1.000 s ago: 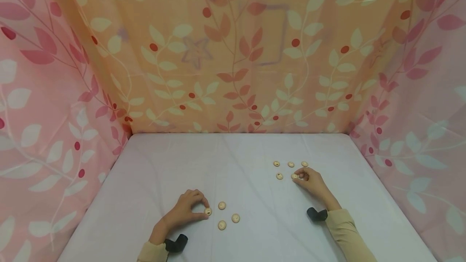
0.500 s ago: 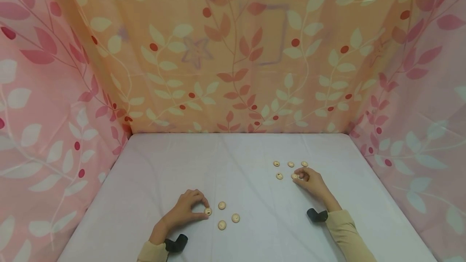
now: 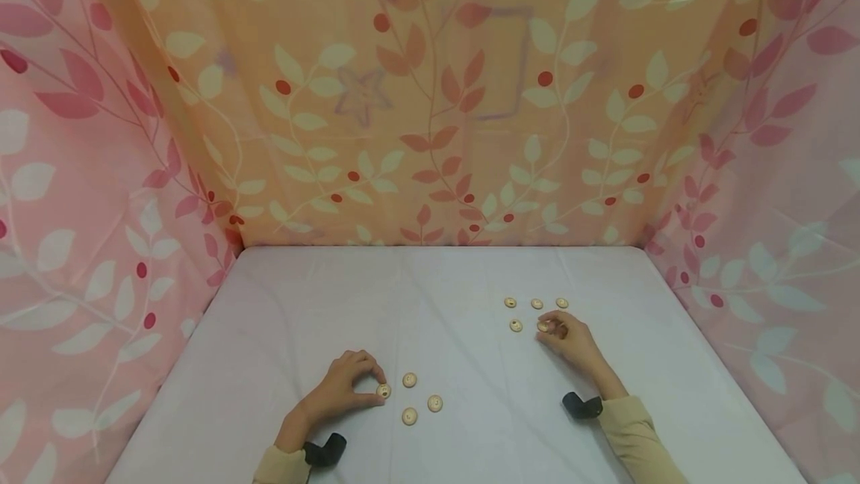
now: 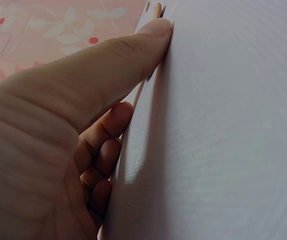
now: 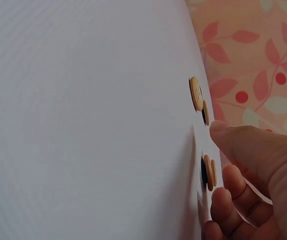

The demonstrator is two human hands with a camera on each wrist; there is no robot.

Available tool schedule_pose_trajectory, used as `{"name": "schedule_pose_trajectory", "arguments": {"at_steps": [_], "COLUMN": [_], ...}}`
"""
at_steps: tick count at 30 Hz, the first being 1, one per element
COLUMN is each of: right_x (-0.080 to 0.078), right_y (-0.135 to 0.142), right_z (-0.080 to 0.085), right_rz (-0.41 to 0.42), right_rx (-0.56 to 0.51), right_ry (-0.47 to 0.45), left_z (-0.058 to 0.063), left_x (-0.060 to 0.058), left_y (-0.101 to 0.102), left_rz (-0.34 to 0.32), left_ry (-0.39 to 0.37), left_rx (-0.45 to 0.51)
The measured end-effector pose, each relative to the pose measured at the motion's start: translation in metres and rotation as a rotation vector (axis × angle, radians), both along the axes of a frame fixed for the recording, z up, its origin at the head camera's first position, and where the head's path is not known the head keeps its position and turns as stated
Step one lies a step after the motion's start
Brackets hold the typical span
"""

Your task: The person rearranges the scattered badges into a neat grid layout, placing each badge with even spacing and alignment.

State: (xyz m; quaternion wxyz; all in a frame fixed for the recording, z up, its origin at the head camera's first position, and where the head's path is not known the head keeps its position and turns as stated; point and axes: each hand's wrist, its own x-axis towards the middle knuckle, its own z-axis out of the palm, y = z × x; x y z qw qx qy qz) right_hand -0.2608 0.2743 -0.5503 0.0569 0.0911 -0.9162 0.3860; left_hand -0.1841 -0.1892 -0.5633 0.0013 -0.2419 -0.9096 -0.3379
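My left hand [image 3: 346,387] holds a round, pale wooden button [image 3: 384,391] by its edges, between thumb and index finger, low over the white table. In the left wrist view, the thumb [image 4: 118,60] covers most of that button. At the table's right side, my right hand [image 3: 571,338] pinches another wooden button [image 3: 543,326] by its rim between thumb and index fingertip. The right wrist view shows the thumb [image 5: 243,142] and curled fingers, while the pinched button cannot be made out clearly there.
Beside the left hand lie three loose buttons [image 3: 410,379]. Several more buttons [image 3: 536,304] lie around the right hand in two rows. The white-covered table [image 3: 470,364] meets a floral curtain [image 3: 430,95] at the back. Each wrist wears a black device [image 3: 583,405].
My right hand and wrist have shifted slightly left, and its thumb and index fingertip now reach further round the button. The left hand has stayed still on its button.
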Motion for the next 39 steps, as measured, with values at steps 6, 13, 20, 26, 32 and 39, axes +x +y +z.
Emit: {"name": "schedule_pose_trajectory", "arguments": {"at_steps": [6,13,20,26,32,39], "right_x": [0.006,0.013,0.019,0.020,0.026,0.030], "right_y": [-0.011,-0.023,-0.036,-0.047,-0.060,-0.076], "right_z": [0.001,0.002,0.003,-0.002,0.000,-0.001], "right_rz": [0.000,0.015,0.028,0.044,0.105,0.187], "right_rx": [-0.003,-0.030,-0.055,-0.042,-0.093,-0.109], "right_ry": [0.002,0.008,-0.002,-0.021,-0.021,0.036], "left_z": [0.000,-0.002,-0.002,-0.001,0.001,0.003], "left_x": [0.001,0.001,0.001,0.001,0.001,0.002], "left_y": [0.000,0.001,0.001,0.001,0.001,0.001], "left_rz": [-0.002,-0.004,-0.003,0.001,0.004,0.006], "left_ry": [0.017,0.047,0.058,0.038,0.004,-0.005], "left_rx": [0.000,-0.002,0.004,0.002,0.011,-0.005]}}
